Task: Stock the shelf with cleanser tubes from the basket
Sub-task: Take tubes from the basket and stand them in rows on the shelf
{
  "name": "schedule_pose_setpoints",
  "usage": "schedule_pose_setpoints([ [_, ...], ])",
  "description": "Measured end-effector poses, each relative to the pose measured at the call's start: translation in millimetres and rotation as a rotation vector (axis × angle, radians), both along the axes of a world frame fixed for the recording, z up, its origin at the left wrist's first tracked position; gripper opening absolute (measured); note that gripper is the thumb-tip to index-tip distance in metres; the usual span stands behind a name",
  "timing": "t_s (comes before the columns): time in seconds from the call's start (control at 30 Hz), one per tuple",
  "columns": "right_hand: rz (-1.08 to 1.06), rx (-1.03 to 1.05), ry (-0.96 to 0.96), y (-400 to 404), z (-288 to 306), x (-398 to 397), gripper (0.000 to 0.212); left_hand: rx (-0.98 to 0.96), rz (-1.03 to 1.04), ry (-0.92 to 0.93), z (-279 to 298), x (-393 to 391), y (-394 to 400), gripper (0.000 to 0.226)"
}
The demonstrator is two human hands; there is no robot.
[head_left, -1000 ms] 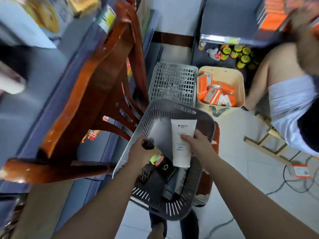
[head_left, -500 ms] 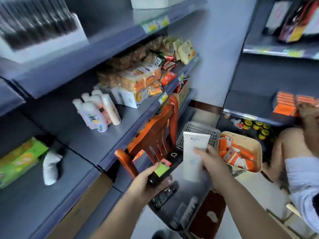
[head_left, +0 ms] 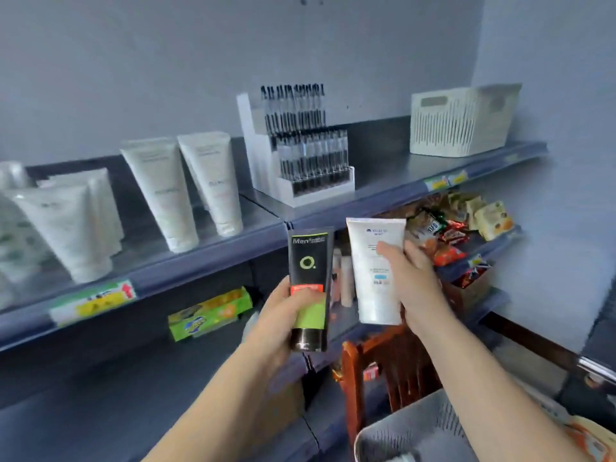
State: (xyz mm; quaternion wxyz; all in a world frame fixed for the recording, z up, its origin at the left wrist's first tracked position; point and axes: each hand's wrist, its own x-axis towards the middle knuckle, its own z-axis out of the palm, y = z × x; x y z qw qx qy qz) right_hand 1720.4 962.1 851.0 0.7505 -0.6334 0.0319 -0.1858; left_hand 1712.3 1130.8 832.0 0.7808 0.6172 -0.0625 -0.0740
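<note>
My left hand (head_left: 283, 315) grips a black and green cleanser tube (head_left: 308, 281), upright with its cap down. My right hand (head_left: 413, 278) holds a white cleanser tube (head_left: 375, 271) beside it, also cap down. Both tubes are raised in front of the edge of the top shelf (head_left: 206, 258). On that shelf stand several white tubes (head_left: 160, 191), caps down, to the left. The grey basket (head_left: 413, 428) shows at the bottom right, partly behind my right forearm; its contents are hidden.
A white display of black pens (head_left: 303, 151) and a white slatted bin (head_left: 460, 121) stand on the top shelf to the right. Snack packets (head_left: 463, 225) fill the shelf below. A green box (head_left: 210, 313) lies lower left. An orange wooden chair (head_left: 383, 368) stands under my hands.
The view has swung up from the basket to the top shelf. Both hands have lifted their tubes from the basket up to shelf-edge height.
</note>
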Motion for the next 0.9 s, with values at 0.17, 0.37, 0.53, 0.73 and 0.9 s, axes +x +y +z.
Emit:
schedule_pose_setpoints([
  [0.17, 0.214, 0.016, -0.147, 71.3, 61.0, -3.7, 0.013, 0.028, 0.177, -0.220, 56.0, -21.0, 62.4, 0.006],
  [0.37, 0.449, 0.033, -0.236, 159.3, 123.3, -6.1, 0.012, 0.060, 0.351, -0.364, 117.2, -47.4, 148.0, 0.014],
  [0.53, 0.601, -0.024, -0.331, 225.4, 164.7, -4.0, 0.015, 0.134, 0.467, -0.453, 163.3, -63.4, 221.7, 0.016],
  [0.73, 0.657, -0.134, -0.397, 286.7, 209.2, 13.3, 0.013, 0.265, 0.537, -0.554, 216.2, -62.9, 300.3, 0.018],
  [0.9, 0.611, -0.203, -0.400, 328.2, 235.6, 36.7, 0.011, 0.370, 0.558, -0.544, 252.9, -47.5, 344.9, 0.016],
])
